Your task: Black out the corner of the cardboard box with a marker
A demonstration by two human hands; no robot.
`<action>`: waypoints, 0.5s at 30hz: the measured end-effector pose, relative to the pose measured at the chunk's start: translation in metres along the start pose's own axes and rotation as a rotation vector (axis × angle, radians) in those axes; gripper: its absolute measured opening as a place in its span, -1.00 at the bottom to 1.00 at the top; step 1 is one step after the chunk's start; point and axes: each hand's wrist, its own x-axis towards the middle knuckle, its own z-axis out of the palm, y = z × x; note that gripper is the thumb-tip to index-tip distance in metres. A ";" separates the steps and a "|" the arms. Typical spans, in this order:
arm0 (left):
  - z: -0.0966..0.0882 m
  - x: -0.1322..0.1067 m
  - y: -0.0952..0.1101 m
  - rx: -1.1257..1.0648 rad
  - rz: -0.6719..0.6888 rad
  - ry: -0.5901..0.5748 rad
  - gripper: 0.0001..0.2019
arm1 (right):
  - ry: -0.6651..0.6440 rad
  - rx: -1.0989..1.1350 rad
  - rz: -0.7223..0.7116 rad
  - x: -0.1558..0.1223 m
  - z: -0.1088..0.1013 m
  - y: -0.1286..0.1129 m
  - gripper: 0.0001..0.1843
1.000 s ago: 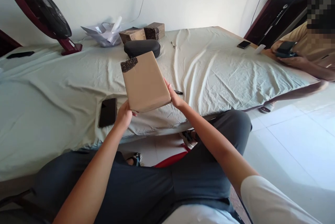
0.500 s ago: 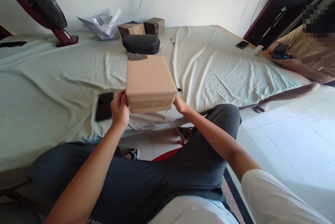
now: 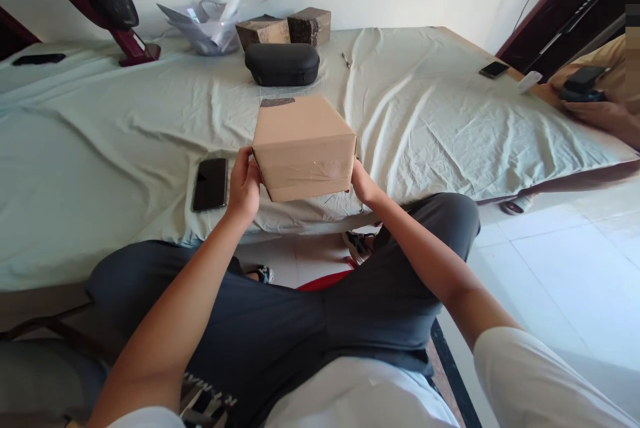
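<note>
While my two hands grip it from either side, the cardboard box (image 3: 305, 148) sits between them above the near part of the cloth-covered bench (image 3: 435, 115), neither hand clearly nearer. My left hand (image 3: 245, 185) is partly closed round the near left edge; my right hand (image 3: 363, 183) cups the near right corner, most of its fingers hidden. The long axis seems to run near to far, toward the black case (image 3: 283, 65), though foreshortening leaves me unsure. I cannot tell whether the base touches down.
</note>
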 end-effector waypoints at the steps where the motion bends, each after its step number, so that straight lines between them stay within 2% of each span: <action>1: 0.000 0.001 -0.001 -0.033 0.008 0.006 -0.18 | -0.006 -0.031 -0.010 -0.001 0.000 0.000 -0.04; 6: 0.001 0.001 -0.004 -0.180 0.044 -0.007 -0.30 | 0.003 -0.083 -0.047 -0.003 0.000 0.004 -0.02; 8: 0.002 0.000 -0.004 -0.270 0.018 -0.009 -0.37 | 0.014 -0.078 -0.045 -0.003 -0.002 0.006 -0.03; 11: 0.003 0.001 -0.002 -0.430 -0.084 0.000 -0.49 | 0.030 -0.054 -0.040 0.001 -0.004 0.007 -0.06; 15: 0.000 0.005 0.003 -0.632 -0.281 -0.021 -0.52 | 0.150 -0.074 -0.105 0.004 -0.005 0.001 -0.03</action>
